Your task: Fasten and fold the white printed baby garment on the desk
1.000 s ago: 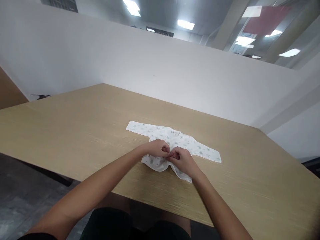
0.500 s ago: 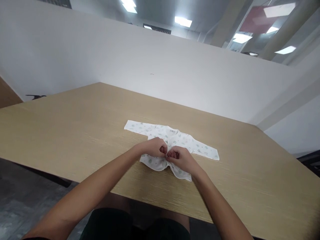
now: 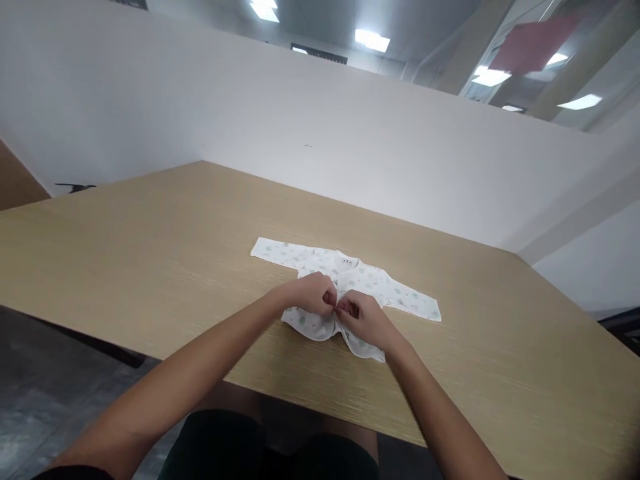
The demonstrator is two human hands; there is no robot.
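Observation:
A small white baby shirt (image 3: 380, 288) with a pale green print lies flat on the wooden table (image 3: 150, 253), sleeves spread left and right. My left hand (image 3: 311, 295) and my right hand (image 3: 361, 315) rest on its front, knuckle to knuckle. Both are closed in a pinch on the fabric along the shirt's middle opening. The lower hem bunches slightly under my hands.
A white partition wall (image 3: 350, 147) runs along the table's far edges. The table's near edge passes just below my forearms, with dark floor (image 3: 45, 393) to the left. My lap in dark clothing (image 3: 230, 447) shows under the edge.
My hands have stayed pinched together on the shirt front, shifting only slightly. The view has wobbled a little.

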